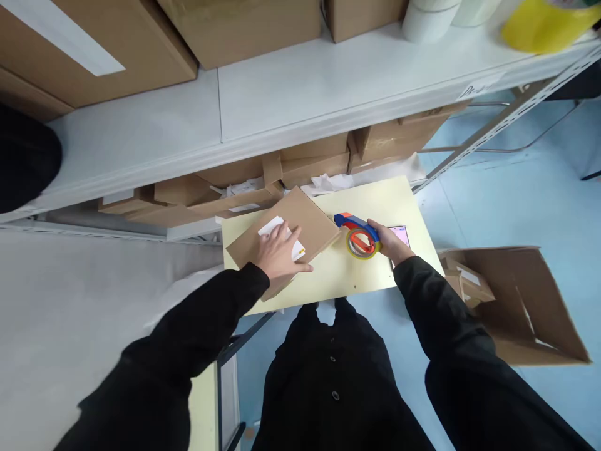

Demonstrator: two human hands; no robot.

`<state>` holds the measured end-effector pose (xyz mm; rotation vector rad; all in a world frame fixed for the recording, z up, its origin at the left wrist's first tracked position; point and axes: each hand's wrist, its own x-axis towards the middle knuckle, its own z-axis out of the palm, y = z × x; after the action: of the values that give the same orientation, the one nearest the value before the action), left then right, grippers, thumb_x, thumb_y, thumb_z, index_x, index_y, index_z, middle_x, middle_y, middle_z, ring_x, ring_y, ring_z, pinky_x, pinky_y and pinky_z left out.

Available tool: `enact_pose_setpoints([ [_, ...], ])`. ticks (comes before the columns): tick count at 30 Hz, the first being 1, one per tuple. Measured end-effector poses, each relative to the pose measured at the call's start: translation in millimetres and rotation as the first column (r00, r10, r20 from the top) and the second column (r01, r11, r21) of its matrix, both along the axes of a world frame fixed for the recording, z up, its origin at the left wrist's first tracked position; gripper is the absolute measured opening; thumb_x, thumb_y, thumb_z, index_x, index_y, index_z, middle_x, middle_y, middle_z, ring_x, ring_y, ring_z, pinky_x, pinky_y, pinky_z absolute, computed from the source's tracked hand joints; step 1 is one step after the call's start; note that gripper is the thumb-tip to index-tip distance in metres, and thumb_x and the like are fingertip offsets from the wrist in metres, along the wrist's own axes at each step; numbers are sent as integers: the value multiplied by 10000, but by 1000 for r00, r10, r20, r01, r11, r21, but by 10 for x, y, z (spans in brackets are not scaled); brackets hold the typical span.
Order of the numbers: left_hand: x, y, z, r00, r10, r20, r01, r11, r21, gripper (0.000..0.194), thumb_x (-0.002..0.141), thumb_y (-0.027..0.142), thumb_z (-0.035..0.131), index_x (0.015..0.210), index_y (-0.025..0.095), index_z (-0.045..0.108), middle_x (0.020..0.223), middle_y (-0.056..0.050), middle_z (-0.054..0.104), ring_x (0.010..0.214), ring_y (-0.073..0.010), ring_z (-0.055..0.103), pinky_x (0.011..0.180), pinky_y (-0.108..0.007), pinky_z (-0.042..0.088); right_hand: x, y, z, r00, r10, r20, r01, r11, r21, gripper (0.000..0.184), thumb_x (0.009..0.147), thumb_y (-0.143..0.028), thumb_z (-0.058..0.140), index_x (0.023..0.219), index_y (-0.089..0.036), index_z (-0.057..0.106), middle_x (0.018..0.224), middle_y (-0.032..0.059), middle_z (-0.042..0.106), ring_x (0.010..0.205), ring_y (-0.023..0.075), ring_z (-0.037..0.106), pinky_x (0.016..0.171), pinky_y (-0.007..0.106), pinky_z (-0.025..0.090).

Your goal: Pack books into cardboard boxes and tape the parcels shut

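Note:
A flat cardboard box lies askew on the left part of a small cream table. My left hand rests on its top with the fingers spread, pressing over a white paper that is partly covered by the hand. In my right hand is a blue and red tape dispenser with a yellow-edged roll, held above the table to the right of the box. Partly behind that hand lies a phone with a lit pinkish screen.
A grey shelf spans the far side, with cardboard boxes and a yellow tape roll on it. Opened boxes sit beneath. On the floor at right stands a large open carton holding smaller boxes.

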<state>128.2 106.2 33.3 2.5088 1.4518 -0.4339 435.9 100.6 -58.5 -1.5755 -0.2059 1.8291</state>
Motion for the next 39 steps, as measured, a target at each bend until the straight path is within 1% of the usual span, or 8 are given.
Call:
enact_pose_setpoints([
  [5,118,668,40,871,-483,88,481,876,48,992,636,691,638,1435,172,362,1509,-179,304,1374,-372,246,1115,-489,124,73,39,-11,999,43,17,-43,999,-15,259,879,-386,561,731,-177,596,520,14,638,443,150,588,471,250,528],
  [8,343,941,-156,815,-562,143,559,827,58,942,682,712,572,1414,148,389,1485,-176,351,1361,-351,271,1122,-478,91,65,-20,-68,1000,7,3,-7,1000,-24,258,871,-398,570,737,-179,594,483,-1,607,426,145,567,445,243,508],
  [12,510,1039,-364,836,-510,205,507,859,67,909,665,752,544,1322,126,495,1286,-177,535,1215,-340,417,1109,-476,136,-6,-189,-206,998,-59,-35,56,994,-89,280,872,-438,561,752,-186,589,477,-20,590,407,127,539,435,228,493],
  [16,499,1033,-389,836,-498,228,498,865,63,891,650,754,548,1296,142,511,1233,-159,550,1166,-340,429,1089,-488,172,-122,-374,-284,984,-152,-94,136,978,-160,308,897,-443,519,713,-200,562,496,-23,595,417,115,543,476,223,513],
  [25,463,1070,-470,834,-496,240,495,866,68,869,642,753,545,1283,168,508,1207,-144,534,1163,-346,414,1080,-488,173,158,-994,-165,979,-148,-138,122,975,-184,266,894,-384,515,752,-183,617,687,72,702,603,192,669,622,302,578],
  [29,484,1061,-457,840,-495,222,491,868,78,813,656,767,519,1210,172,542,1155,-137,540,1127,-340,429,1067,-488,183,41,-1237,-141,983,-127,-130,90,961,-260,301,896,-406,514,732,-180,627,664,66,695,552,175,648,591,286,572],
  [34,429,943,-417,914,-374,155,361,927,104,744,724,755,449,1122,136,554,1098,-162,554,1075,-346,452,1017,-494,229,-303,-986,-155,987,-87,-132,65,985,-160,306,918,-355,491,700,-186,622,630,38,686,533,141,627,571,226,555],
  [39,126,569,-416,995,76,70,-90,970,226,734,798,739,343,1089,95,541,1043,-220,600,1026,-378,504,878,-502,335,-429,-374,-146,998,23,-66,-28,997,-79,276,902,-367,527,750,-162,630,572,18,666,489,133,599,516,225,536],
])
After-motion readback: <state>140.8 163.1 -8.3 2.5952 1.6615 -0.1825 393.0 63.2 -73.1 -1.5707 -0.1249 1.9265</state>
